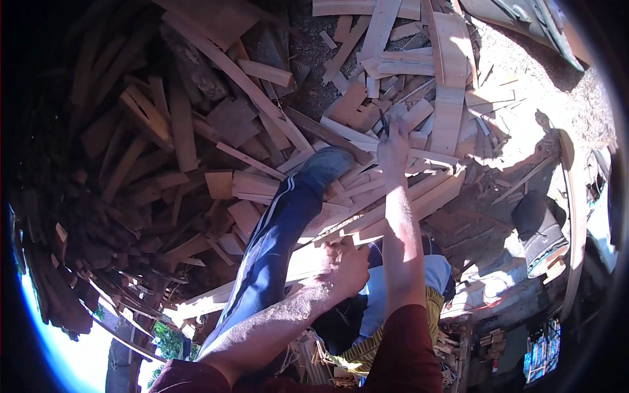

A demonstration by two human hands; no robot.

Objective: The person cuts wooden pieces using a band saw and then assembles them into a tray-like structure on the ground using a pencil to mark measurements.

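Maroon short sleeves (406, 347); blue trousers (275, 242), white side stripes; grey shoe (325, 165); bare forearms.

Two hands (370, 209), one grey shoe (325, 167), countless wooden offcuts (452, 118) piled around.

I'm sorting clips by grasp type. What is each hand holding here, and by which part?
The right hand grips a thin dark tool by its lower end. The left hand rests on a pale plank; a grip cannot be told.
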